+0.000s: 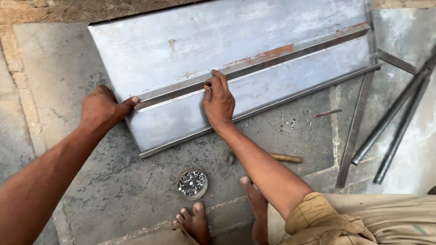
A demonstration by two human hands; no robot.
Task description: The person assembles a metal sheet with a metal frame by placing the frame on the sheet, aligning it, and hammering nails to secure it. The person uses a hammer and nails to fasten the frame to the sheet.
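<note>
A large grey sheet-metal panel lies flat on the concrete floor. A long steel angle strip with rust patches runs across it from lower left to upper right. My left hand grips the panel's left edge, thumb pressing the strip's near end. My right hand lies flat on the panel, fingertips touching the strip's lower edge near its middle. Neither hand holds a loose thing.
A round tin of small nuts and bolts stands by my bare feet. A wooden-handled tool lies under my right forearm. Steel rods and a flat bar lie at right. Loose fasteners are scattered nearby.
</note>
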